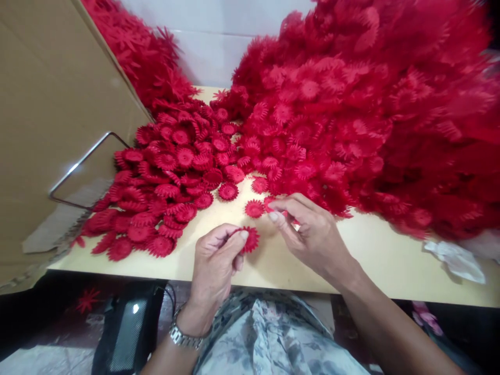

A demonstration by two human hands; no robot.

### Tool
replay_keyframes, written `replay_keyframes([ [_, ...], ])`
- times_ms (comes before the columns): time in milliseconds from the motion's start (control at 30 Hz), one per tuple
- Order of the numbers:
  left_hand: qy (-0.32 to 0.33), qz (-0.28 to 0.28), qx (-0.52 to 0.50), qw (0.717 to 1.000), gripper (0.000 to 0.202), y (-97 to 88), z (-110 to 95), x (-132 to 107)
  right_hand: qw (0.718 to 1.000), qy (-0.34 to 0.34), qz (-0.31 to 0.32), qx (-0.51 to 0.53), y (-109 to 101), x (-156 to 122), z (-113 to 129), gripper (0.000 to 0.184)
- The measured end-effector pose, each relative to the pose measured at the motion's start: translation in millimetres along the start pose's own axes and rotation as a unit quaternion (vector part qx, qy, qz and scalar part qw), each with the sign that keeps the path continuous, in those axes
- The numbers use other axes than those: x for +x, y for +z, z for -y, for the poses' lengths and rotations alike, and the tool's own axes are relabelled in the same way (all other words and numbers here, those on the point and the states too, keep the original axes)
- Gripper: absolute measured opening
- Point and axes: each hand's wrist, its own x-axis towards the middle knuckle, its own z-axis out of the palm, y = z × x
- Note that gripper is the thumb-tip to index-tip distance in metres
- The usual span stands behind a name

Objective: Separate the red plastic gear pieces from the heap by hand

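Patterned lap [269, 333] below flower-heaped table [383, 260]

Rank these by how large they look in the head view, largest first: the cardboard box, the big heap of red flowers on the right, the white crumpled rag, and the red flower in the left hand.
1. Heap of red flowers.
2. Cardboard box, cut off by the frame, so its rank against the heap is unsure.
3. White rag.
4. Red flower, pinched in the left hand.

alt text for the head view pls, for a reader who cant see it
The left hand pinches a red plastic flower while the right hand picks another from a huge red pile on a pale table; a cardboard box stands left.
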Motion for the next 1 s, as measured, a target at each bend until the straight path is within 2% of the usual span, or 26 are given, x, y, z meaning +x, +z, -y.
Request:
replay_keyframes([
  [133, 0.035, 0.005, 0.007, 0.999, 0.03, 0.7, 2.7, 1.5, 0.987, 0.019, 0.024, 0.156, -1.4, -0.2, 16.0, 0.014],
  [233, 0.049, 0.02, 0.014, 0.998, 0.036, 1.2, 5.7, 2.9, 0.981, 0.0, 0.045, 0.189, 4.9, -0.7, 22.4, 0.015],
  [400, 0.06, 0.035, 0.041, 0.997, 0.039, -2.9, 8.9, 2.7, 0.973, -0.006, 0.102, 0.209, 11.0, -1.1, 19.7, 0.011],
  [467, 0.054, 0.049, 0.053, 0.996, 0.034, -5.4, 9.7, 1.1, 0.976, 0.005, 0.085, 0.202, 12.1, -1.6, 18.6, 0.012],
  [600, 0.031, 0.086, 0.015, 0.996, 0.025, -7.9, 11.0, -3.2, 0.974, 0.082, 0.0, 0.212, 16.4, -3.5, 19.0, 0.019],
  [700, 0.034, 0.088, -0.013, 0.995, 0.019, -7.8, 9.9, -6.3, 0.968, 0.111, -0.039, 0.221, 16.7, -3.2, 16.8, 0.02],
  [767, 0.041, 0.072, -0.023, 0.996, 0.016, -7.8, 7.9, -7.8, 0.97, 0.118, -0.088, 0.192, 14.2, -1.5, 12.2, 0.019],
  [833, 0.044, 0.06, -0.033, 0.997, 0.014, -7.9, 5.9, -8.3, 0.981, 0.102, -0.124, 0.113, 11.6, 0.6, 5.6, 0.017],
  [933, 0.044, 0.064, -0.032, 0.996, 0.013, -7.8, 5.0, -6.6, 0.993, 0.026, -0.083, -0.082, 11.5, 2.0, -5.1, 0.017],
  [1000, 0.037, 0.059, -0.019, 0.997, 0.014, -7.8, 5.8, -4.5, 0.979, 0.0, -0.049, -0.197, 13.5, 1.2, -10.7, 0.019],
])
